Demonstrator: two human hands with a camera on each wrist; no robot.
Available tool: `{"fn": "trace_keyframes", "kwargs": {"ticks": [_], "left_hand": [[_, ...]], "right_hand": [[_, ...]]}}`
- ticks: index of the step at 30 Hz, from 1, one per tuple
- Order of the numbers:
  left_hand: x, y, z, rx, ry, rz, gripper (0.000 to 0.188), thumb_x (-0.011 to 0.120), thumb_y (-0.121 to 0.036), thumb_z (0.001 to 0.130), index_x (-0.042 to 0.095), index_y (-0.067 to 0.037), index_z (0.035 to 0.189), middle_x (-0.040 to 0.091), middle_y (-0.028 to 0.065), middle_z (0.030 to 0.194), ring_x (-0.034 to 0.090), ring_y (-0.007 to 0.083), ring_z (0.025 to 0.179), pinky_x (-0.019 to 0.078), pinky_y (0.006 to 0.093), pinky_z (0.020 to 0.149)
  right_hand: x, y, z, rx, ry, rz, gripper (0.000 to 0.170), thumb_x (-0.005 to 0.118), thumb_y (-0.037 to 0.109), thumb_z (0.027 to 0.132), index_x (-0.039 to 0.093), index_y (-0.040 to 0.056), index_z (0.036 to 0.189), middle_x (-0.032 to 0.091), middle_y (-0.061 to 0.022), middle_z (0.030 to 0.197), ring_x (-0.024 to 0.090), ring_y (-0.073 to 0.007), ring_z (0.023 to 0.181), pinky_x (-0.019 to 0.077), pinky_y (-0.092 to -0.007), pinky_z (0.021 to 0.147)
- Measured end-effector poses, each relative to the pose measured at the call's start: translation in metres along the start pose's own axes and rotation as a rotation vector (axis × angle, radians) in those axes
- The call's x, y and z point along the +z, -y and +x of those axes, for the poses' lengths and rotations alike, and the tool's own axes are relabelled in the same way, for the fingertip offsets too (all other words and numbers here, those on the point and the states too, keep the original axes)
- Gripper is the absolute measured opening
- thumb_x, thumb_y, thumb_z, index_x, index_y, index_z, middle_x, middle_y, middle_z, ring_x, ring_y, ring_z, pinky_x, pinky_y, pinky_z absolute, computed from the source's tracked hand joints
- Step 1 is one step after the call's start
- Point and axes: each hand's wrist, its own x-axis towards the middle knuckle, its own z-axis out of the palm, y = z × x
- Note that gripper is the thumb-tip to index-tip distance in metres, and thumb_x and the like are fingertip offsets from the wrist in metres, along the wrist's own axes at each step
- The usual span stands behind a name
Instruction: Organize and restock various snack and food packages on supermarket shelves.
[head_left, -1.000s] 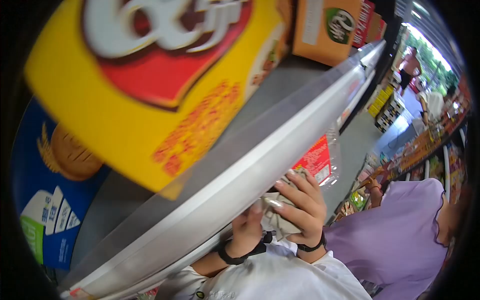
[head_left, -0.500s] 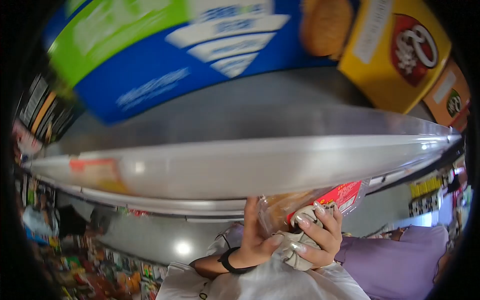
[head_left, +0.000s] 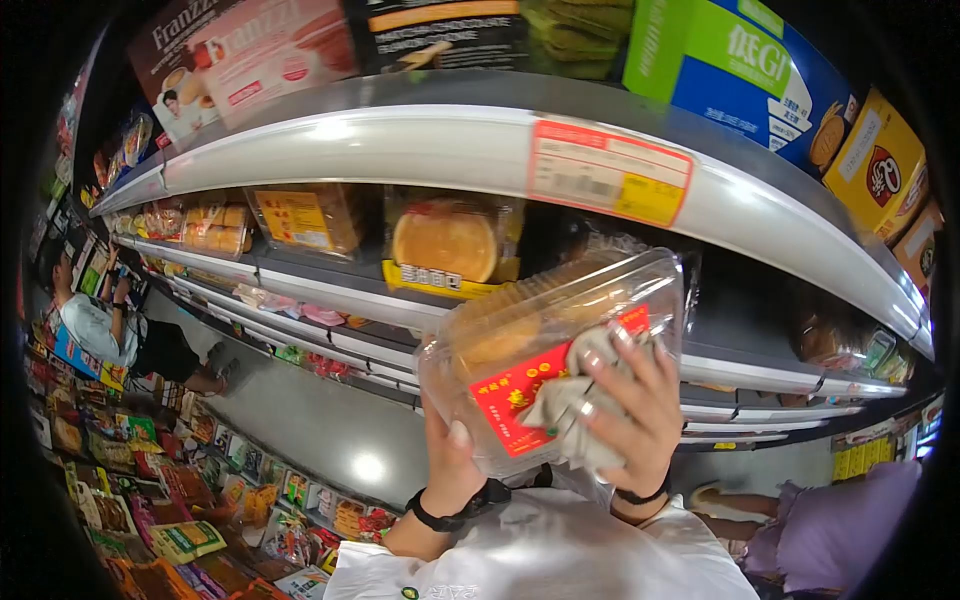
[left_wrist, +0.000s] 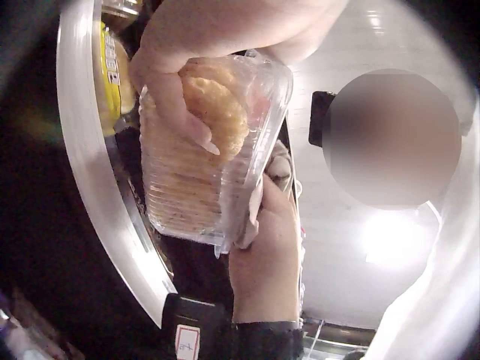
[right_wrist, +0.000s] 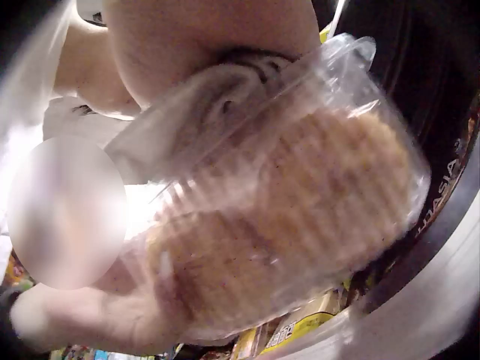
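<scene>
One clear food container [head_left: 545, 345] tilts in the near middle; the left hand [head_left: 452, 475] is clamped round its left side, the right hand [head_left: 640, 425] grips a crumpled beige cloth [head_left: 565, 410] against its right. Beyond, packaged bread [head_left: 445, 245] sits on a shelf [head_left: 340, 298]; far left is a person [head_left: 100, 328]

Clear ridged plastic box [head_left: 570, 310], tilted, held up off the shelf [head_left: 340, 290]. Round golden-brown pastries [left_wrist: 217, 112] inside; red label [head_left: 495, 400] with yellow print. Crumpled grey-beige cloth [head_left: 572, 425] bunched over part of the label.
</scene>
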Motion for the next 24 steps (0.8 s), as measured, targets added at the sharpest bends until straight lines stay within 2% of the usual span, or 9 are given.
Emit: {"fn": "trace_keyframes", "kwargs": {"ticks": [2,6,8,13,15,16,19,20,24], "left_hand": [[-0.022,-0.011,-0.001,0.065,-0.035,-0.018,0.064,0.041,-0.05,0.09,0.026,-0.007,0.135,0.04,0.0111,0.132,0.044,0.0258,0.118,0.0379,0.0405,0.099],[-0.061,-0.04,-0.001,0.066,-0.057,0.032,0.069,0.045,-0.053,0.087,0.026,-0.007,0.135,0.04,0.0109,0.132,0.044,0.0254,0.118,0.0387,0.04,0.098],[-0.074,-0.057,0.0,-0.109,-0.023,0.011,0.105,0.065,-0.055,0.07,0.004,-0.01,0.142,0.024,0.0125,0.14,0.029,0.0249,0.128,0.0297,0.0401,0.103],[-0.099,-0.069,0.006,0.003,0.093,0.196,0.101,0.062,-0.055,0.073,0.008,-0.003,0.141,0.017,0.0151,0.144,0.025,0.0275,0.131,0.0238,0.0406,0.106],[-0.111,-0.078,0.01,-0.173,0.192,0.363,0.097,0.059,-0.054,0.076,0.008,-0.003,0.141,0.017,0.0157,0.144,0.022,0.0277,0.132,0.0223,0.0408,0.106],[-0.125,-0.073,0.013,-0.063,0.273,0.348,0.095,0.058,-0.053,0.078,0.008,-0.003,0.142,0.02,0.0157,0.143,0.021,0.0269,0.133,0.0194,0.0401,0.107],[-0.135,-0.083,0.013,-0.023,0.194,0.22,0.095,0.057,-0.053,0.078,0.008,-0.002,0.142,0.02,0.015,0.143,0.02,0.0259,0.133,0.0173,0.0395,0.108],[-0.148,-0.079,0.012,-0.029,0.207,0.063,0.075,0.053,-0.046,0.085,0.017,-0.011,0.141,0.032,0.0089,0.138,0.034,0.0223,0.126,0.0327,0.038,0.102],[-0.175,-0.091,0.015,-0.059,0.107,0.102,0.076,0.05,-0.051,0.085,0.018,-0.011,0.141,0.033,0.008,0.137,0.037,0.022,0.124,0.0344,0.0384,0.101]], "right_hand": [[0.013,0.004,0.004,0.07,-0.078,-0.028,0.041,0.034,0.041,0.09,0.063,0.0147,0.103,0.057,-0.0147,0.118,0.048,-0.0379,0.115,0.0248,-0.0491,0.102],[0.05,0.028,0.013,0.165,-0.193,-0.032,0.046,0.039,0.044,0.087,0.061,0.0087,0.106,0.053,-0.0181,0.122,0.043,-0.0414,0.119,0.0268,-0.0543,0.099],[0.067,0.051,0.019,0.145,-0.151,-0.057,0.033,0.056,0.027,0.078,0.061,0.0102,0.105,0.053,-0.0172,0.123,0.043,-0.0408,0.119,0.0296,-0.0538,0.098],[0.111,0.112,0.028,0.053,0.001,-0.066,0.034,0.06,0.016,0.071,0.063,0.0172,0.104,0.054,-0.0098,0.123,0.047,-0.0319,0.117,0.0306,-0.048,0.099],[0.12,0.126,0.03,0.034,0.026,-0.107,0.034,0.059,0.015,0.071,0.063,0.0195,0.104,0.054,-0.0071,0.124,0.047,-0.0286,0.116,0.0303,-0.046,0.099],[0.123,0.129,0.032,0.055,0.041,-0.126,0.035,0.06,0.015,0.07,0.063,0.0208,0.105,0.054,-0.0056,0.124,0.047,-0.0268,0.117,0.0295,-0.0451,0.1],[0.123,0.127,0.034,0.108,0.073,-0.176,0.04,0.061,0.016,0.068,0.063,0.0203,0.108,0.053,-0.0062,0.125,0.047,-0.0267,0.118,0.0282,-0.0449,0.101],[0.122,0.124,0.034,0.156,0.033,-0.218,0.042,0.061,0.015,0.067,0.062,0.0176,0.109,0.053,-0.0083,0.126,0.046,-0.0288,0.118,0.0281,-0.0462,0.101],[0.111,0.104,0.021,0.309,-0.158,-0.198,0.044,0.061,0.006,0.069,0.059,0.0078,0.113,0.051,-0.0147,0.126,0.046,-0.0294,0.118,0.0305,-0.0447,0.1]]}}
